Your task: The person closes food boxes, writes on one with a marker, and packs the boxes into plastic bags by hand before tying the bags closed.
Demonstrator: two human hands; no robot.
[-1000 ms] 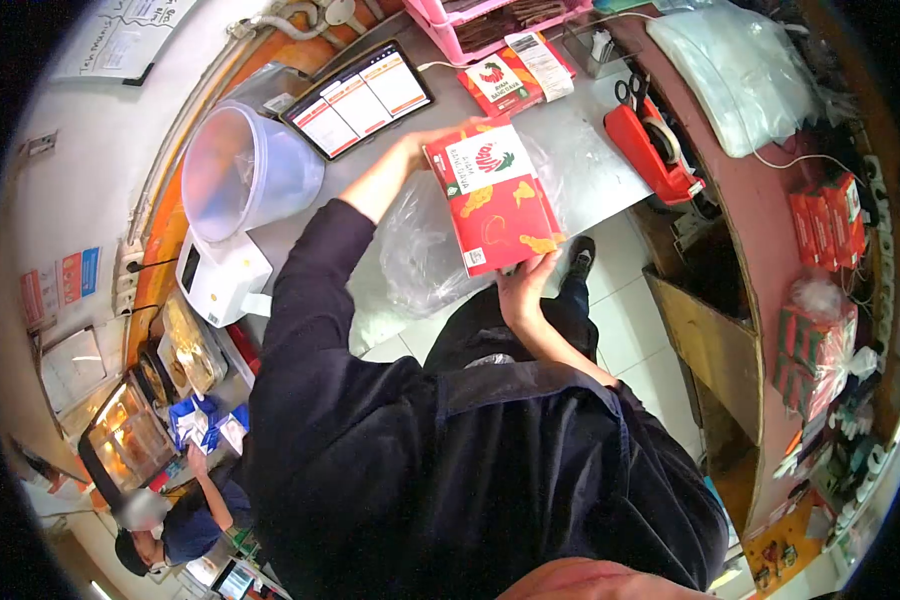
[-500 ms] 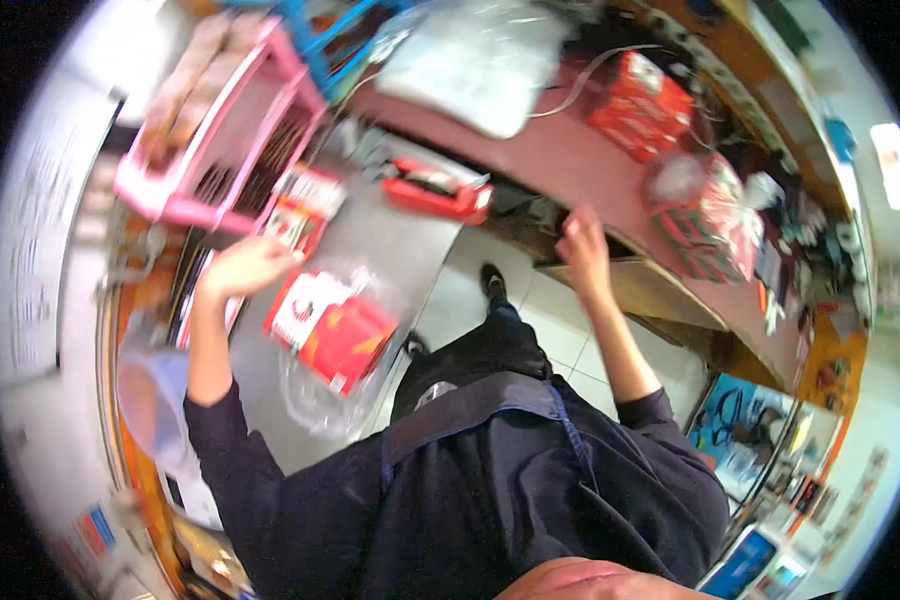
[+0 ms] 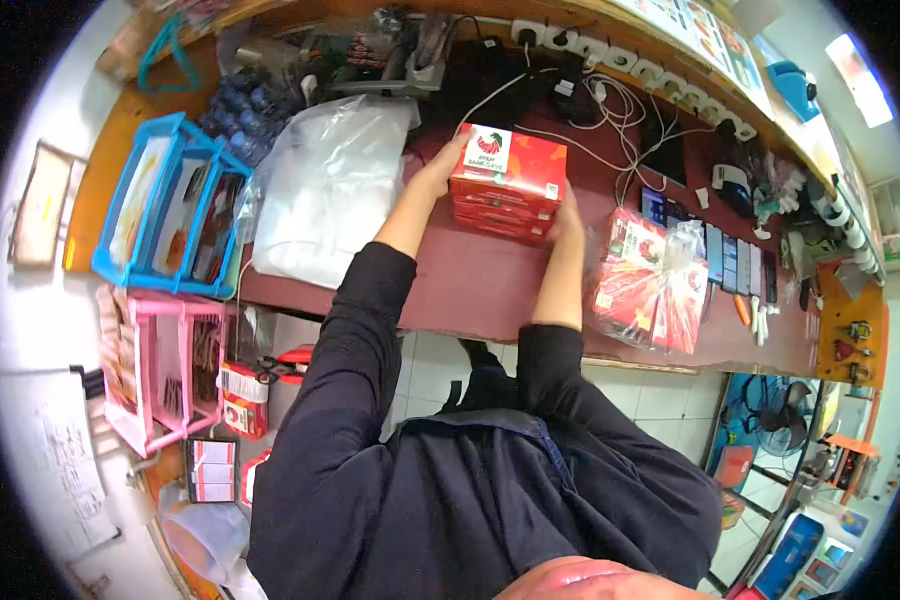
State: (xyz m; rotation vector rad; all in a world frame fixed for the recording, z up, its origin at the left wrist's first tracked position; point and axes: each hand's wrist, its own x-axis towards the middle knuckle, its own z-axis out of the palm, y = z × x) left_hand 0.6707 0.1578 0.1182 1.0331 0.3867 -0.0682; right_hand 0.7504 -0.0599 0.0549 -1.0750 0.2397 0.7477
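A stack of red food boxes (image 3: 508,185) with a white logo panel stands at the back of the dark red counter. My left hand (image 3: 437,172) presses against the stack's left side, its fingers partly hidden behind it. On the opposite side, my right hand (image 3: 568,222) grips the right edge, its fingertips also partly hidden. Both hands hold the stack between them. Just right of it sits a clear plastic bag of similar red boxes (image 3: 645,285), knotted at the top.
A pile of clear plastic bags (image 3: 325,190) lies left on the counter (image 3: 460,285), beside a blue basket (image 3: 160,220). Below is a pink rack (image 3: 160,370). White cables (image 3: 620,125) run along the back under a row of sockets. Several phones (image 3: 730,260) lie at right.
The view has turned from the metal table toward the counter. My hands, earlier apart and off the boxes, now both hold the red stack there.
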